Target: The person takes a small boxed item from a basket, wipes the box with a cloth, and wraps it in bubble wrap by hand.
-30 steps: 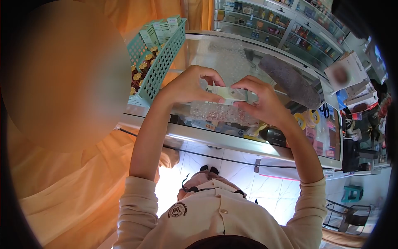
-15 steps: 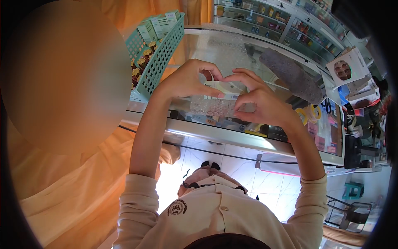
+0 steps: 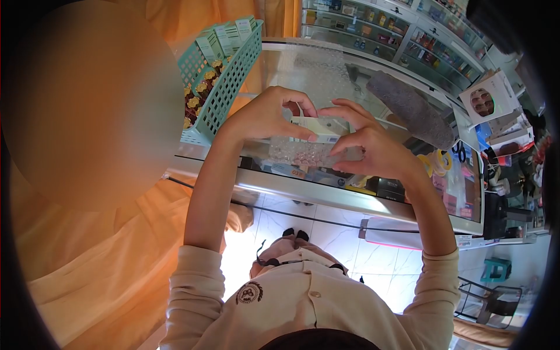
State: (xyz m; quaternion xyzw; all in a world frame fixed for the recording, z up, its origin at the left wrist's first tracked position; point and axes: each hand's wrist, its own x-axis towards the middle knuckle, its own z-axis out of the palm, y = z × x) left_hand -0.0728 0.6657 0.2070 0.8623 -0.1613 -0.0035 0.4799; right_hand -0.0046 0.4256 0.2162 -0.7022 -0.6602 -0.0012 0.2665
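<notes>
A small pale green-and-white carton (image 3: 317, 123) is held above the glass counter, its left end between the thumb and fingers of my left hand (image 3: 269, 116). My right hand (image 3: 373, 143) curves around the carton's right end with its fingers apart. The right fingertips are close to the carton's edges; I cannot tell whether they press on it. Between the right thumb and the finger above it there is a gap. Clear bubble wrap (image 3: 294, 153) lies under the carton, and more of it spreads farther back on the glass.
To the left stands a green plastic basket (image 3: 230, 87) with cartons and gold-capped bottles. On the right are a grey fuzzy roll (image 3: 408, 108), yellow tape rolls (image 3: 437, 162), black-handled scissors (image 3: 460, 150) and a white box (image 3: 490, 96). Glass shelves (image 3: 361, 29) line the back.
My left hand and the carton have shifted very slightly to the right and toward me in the view. The hold looks the same, and my right hand has barely moved.
</notes>
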